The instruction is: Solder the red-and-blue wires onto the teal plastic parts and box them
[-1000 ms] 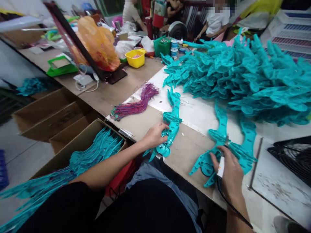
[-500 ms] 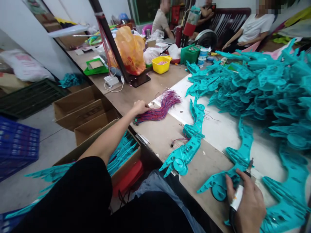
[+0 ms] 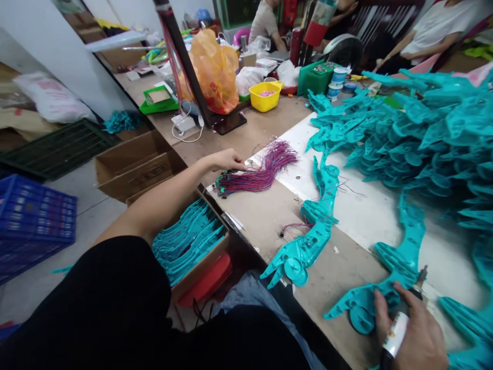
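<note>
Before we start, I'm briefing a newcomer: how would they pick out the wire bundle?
Start at the worktable with its big turquoise pile. Left of the pile, nearer than the yellow bowl, the wire bundle lies by the left hand's fingertips. Unlike the turquoise parts nearby, it is a sheaf of thin red-purple strands, fanned out at one end.

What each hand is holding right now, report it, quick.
Left hand: fingers at the wire bundle; grip cannot be told.
Right hand: closed, holding the pen-like tool.
</note>
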